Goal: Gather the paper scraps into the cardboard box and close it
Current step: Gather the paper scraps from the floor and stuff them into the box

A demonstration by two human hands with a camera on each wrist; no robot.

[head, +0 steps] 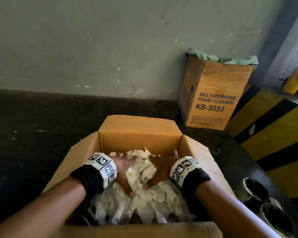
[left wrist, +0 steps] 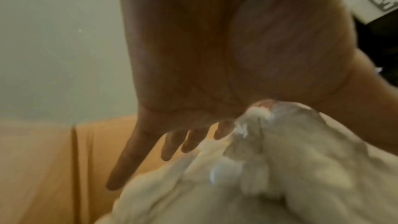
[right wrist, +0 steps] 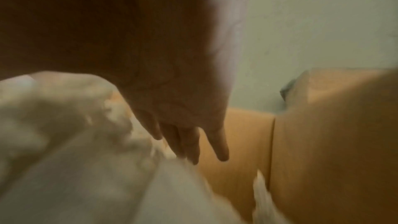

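Observation:
An open cardboard box (head: pixel 139 140) stands on the floor in front of me with all its flaps folded outward. White paper scraps (head: pixel 141 194) fill much of it. Both hands are inside the box, palms facing each other across a heap of scraps. My left hand (head: pixel 123 170) presses the heap from the left, my right hand (head: pixel 159 169) from the right. In the left wrist view the left hand (left wrist: pixel 193 74) has straight fingers against the scraps (left wrist: pixel 280 176). The right wrist view shows the right hand (right wrist: pixel 172 91) likewise flat beside the scraps (right wrist: pixel 64 142), with the box wall (right wrist: pixel 323 142) behind.
A second cardboard box (head: pixel 213 93) printed "MULTI-PURPOSE FOAM CLEANER", lined with green cloth, stands at the back right against the grey wall. A yellow-and-black striped kerb (head: pixel 273 134) runs along the right. Dark floor (head: pixel 33 134) lies to the left. A dark round object (head: pixel 258 191) sits by the box's right flap.

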